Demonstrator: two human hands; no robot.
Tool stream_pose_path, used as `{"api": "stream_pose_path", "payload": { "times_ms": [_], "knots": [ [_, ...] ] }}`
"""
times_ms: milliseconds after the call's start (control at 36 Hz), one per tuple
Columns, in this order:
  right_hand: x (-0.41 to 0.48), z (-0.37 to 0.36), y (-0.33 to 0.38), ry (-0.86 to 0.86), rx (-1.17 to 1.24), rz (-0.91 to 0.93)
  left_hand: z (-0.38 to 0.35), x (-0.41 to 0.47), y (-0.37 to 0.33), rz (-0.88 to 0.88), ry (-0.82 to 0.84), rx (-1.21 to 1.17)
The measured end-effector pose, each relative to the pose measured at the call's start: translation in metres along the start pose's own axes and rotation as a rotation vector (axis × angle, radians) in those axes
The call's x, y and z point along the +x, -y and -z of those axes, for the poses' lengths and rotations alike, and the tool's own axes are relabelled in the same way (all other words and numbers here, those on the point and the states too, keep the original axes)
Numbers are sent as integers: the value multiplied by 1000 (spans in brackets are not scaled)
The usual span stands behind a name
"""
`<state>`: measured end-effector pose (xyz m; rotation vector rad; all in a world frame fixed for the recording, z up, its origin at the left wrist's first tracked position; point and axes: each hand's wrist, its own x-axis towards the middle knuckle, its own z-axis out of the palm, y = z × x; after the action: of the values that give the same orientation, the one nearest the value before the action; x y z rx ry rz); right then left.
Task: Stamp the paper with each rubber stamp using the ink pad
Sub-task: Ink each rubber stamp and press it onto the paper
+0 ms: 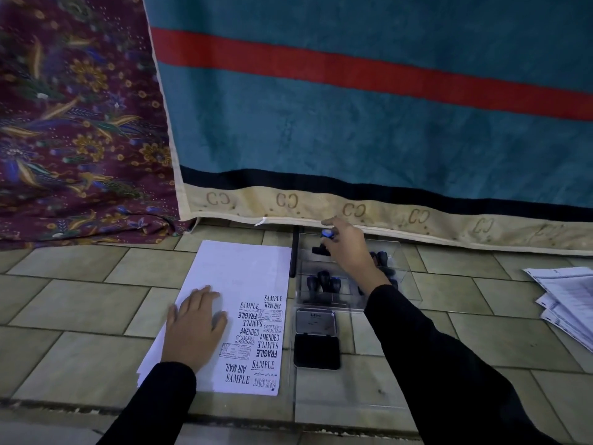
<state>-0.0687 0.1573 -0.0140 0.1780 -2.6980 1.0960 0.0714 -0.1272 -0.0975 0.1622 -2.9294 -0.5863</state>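
Observation:
A white sheet of paper (234, 274) lies on the tiled floor, its right side covered with several dark stamp prints such as SAMPLE, FRAGILE and AIR MAIL. My left hand (194, 327) presses flat on the sheet. To the right, an open ink pad (316, 351) lies with its lid (316, 322) folded back. Beyond it a clear plastic box (401, 271) holds several black rubber stamps (322, 281). My right hand (348, 248) reaches over the far part of the box and grips one black stamp with a blue top (324, 241).
A teal blanket with a red stripe (369, 123) hangs just behind the box, beside a maroon floral cloth (80, 123). A stack of printed papers (564, 303) lies at the right edge. A thin black bar (292, 255) lies between the sheet and the box.

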Motion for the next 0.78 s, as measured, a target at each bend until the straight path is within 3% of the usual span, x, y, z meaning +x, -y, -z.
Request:
{"api": "stream_pose_path", "payload": {
  "times_ms": [139, 361, 444, 583, 639, 778],
  "knots": [
    [-33, 18, 8, -119, 39, 91, 3, 1, -4, -19, 58, 120],
    [-106, 25, 20, 70, 220, 93, -3, -7, 1, -47, 52, 144],
    [-127, 24, 21, 156, 193, 58, 0, -7, 1, -44, 30, 104],
    [-156, 20, 17, 195, 107, 157, 4, -15, -6, -59, -129, -48],
    [-162, 19, 17, 199, 92, 176, 5, -17, -15, -109, -136, -104],
    [-166, 16, 18, 189, 78, 210, 1, -26, -47, -317, 21, -190]
  ]
}}
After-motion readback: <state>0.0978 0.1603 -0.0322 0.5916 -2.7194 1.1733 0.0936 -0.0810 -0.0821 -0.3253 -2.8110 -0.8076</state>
